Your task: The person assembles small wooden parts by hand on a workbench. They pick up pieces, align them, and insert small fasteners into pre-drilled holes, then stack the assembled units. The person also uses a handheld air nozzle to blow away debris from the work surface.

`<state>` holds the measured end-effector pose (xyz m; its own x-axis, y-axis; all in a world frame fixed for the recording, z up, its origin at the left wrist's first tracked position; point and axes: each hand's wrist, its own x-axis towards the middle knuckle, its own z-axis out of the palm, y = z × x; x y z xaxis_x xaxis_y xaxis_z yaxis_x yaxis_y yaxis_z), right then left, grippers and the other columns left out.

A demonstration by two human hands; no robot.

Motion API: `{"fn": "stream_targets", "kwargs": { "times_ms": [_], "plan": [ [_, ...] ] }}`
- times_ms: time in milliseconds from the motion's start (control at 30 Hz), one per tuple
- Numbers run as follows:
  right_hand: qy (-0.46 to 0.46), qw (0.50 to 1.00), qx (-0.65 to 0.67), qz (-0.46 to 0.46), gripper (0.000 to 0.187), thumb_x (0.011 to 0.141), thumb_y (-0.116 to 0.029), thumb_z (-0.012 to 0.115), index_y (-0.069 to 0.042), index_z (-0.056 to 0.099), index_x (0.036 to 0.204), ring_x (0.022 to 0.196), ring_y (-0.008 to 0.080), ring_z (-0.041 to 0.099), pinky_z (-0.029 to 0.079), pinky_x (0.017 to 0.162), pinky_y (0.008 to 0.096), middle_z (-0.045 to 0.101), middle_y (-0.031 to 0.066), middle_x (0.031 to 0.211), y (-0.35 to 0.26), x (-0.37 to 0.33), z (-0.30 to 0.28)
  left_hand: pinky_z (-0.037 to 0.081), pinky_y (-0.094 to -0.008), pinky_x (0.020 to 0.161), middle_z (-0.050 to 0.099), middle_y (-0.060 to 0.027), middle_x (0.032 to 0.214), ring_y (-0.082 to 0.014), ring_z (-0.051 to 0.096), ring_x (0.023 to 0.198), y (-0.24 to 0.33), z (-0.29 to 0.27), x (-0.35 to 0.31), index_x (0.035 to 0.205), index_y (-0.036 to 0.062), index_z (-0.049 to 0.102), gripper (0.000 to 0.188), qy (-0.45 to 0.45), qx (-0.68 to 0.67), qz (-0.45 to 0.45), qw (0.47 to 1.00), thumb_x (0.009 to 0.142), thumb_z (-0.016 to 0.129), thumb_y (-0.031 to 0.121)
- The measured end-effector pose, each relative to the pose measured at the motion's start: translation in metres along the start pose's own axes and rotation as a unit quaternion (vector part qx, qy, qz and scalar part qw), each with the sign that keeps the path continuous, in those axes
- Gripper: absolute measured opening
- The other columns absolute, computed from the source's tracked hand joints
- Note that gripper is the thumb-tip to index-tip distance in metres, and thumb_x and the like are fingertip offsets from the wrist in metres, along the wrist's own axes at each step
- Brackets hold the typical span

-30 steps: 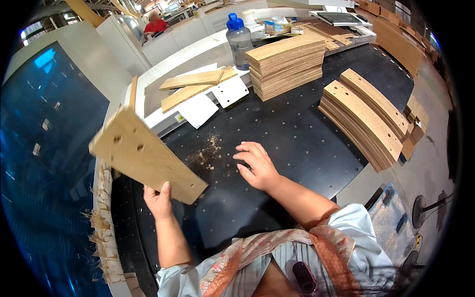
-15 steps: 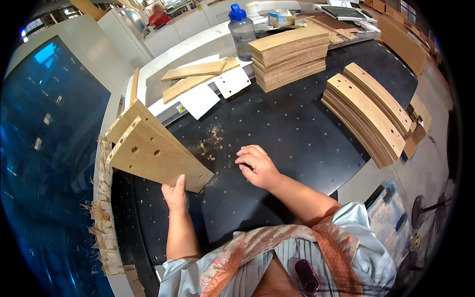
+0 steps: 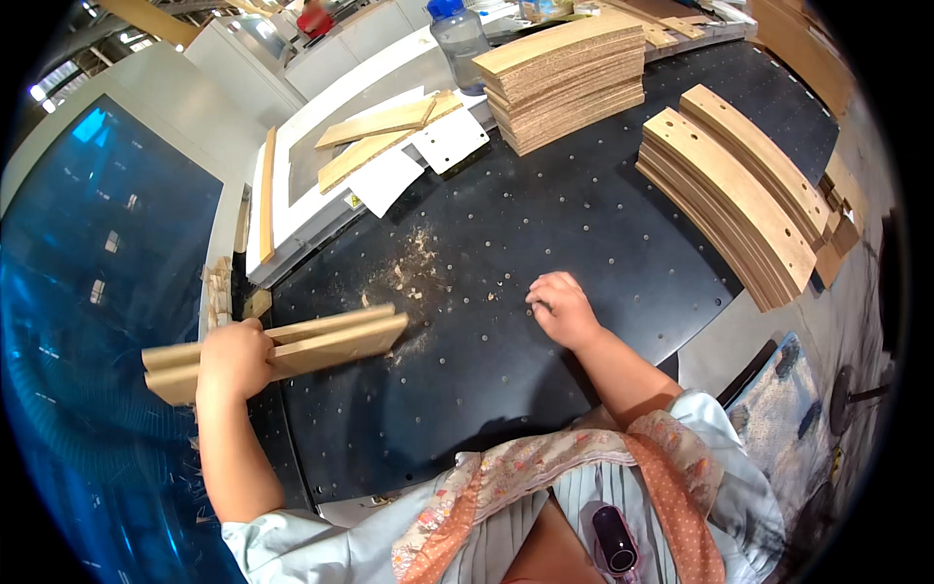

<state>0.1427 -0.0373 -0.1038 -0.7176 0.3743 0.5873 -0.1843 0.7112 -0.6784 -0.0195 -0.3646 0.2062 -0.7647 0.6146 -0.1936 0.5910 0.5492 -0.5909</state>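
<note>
My left hand (image 3: 233, 358) is wrapped over two wooden boards (image 3: 336, 339), which stand on edge side by side at the left of the black table (image 3: 506, 389). Their left ends reach past the table edge toward the blue panel. Part of the boards is hidden under the hand. My right hand (image 3: 564, 310) hovers over the middle of the table with its fingers curled in, and nothing shows in them. Wood chips and dust (image 3: 416, 265) lie scattered on the table between the two hands.
A tall stack of curved boards (image 3: 564, 88) stands at the back, beside a blue-capped water jug (image 3: 457, 44). Drilled curved boards (image 3: 725, 204) are piled at the right. Loose wood strips (image 3: 379, 127) and white papers (image 3: 384, 182) lie back left. A blue panel (image 3: 107, 321) borders the left.
My left hand has moved left and turned the boards from showing their drilled face to standing on edge. My right hand has shifted to the right, its fingers now more curled.
</note>
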Motion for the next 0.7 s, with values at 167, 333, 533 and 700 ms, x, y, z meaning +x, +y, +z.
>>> {"fn": "stream_targets", "kwargs": {
  "times_ms": [167,333,533,700],
  "plan": [
    [0.017,0.996,0.069,0.052,0.014,0.073,0.0,0.065,-0.006,0.068,0.086,0.097,0.0276,0.058,0.049,0.083,0.0378,0.065,0.0063,0.094,0.01,0.002,-0.001,0.05,-0.0356,0.084,0.072,-0.006,0.102,-0.0221,0.068,0.099,0.039,0.015,0.037,0.096,0.0118,0.075,0.019,-0.186,0.192,0.015,0.963,0.082,0.062,0.016],
    [0.009,0.991,0.086,0.105,0.012,0.074,-0.002,0.064,-0.007,0.068,0.085,0.097,0.0265,0.058,0.05,0.083,0.0366,0.064,0.0059,0.093,0.01,0.0,-0.006,0.052,-0.0365,0.082,0.072,-0.0066,0.104,-0.0231,0.068,0.098,0.052,-0.005,0.054,0.098,0.0126,0.074,0.021,-0.233,0.204,0.006,0.951,0.085,0.059,0.016],
    [-0.005,0.985,0.103,0.139,0.012,0.075,-0.003,0.064,-0.007,0.068,0.086,0.099,0.0263,0.057,0.049,0.086,0.0371,0.065,0.006,0.094,0.008,0.003,-0.008,0.055,-0.0379,0.078,0.071,-0.0084,0.105,-0.0261,0.068,0.098,0.075,-0.01,0.052,0.096,0.0079,0.074,0.021,-0.257,0.245,0.033,0.934,0.082,0.059,0.015],
    [-0.006,0.984,0.109,0.139,0.012,0.076,-0.003,0.064,-0.007,0.068,0.086,0.099,0.0264,0.057,0.049,0.086,0.0367,0.065,0.0059,0.094,0.009,0.001,-0.007,0.052,-0.0382,0.087,0.07,-0.0084,0.107,-0.0274,0.066,0.1,0.066,-0.051,0.041,0.099,0.0119,0.074,0.025,-0.257,0.149,-0.001,0.955,0.08,0.058,0.011]
  ]
}}
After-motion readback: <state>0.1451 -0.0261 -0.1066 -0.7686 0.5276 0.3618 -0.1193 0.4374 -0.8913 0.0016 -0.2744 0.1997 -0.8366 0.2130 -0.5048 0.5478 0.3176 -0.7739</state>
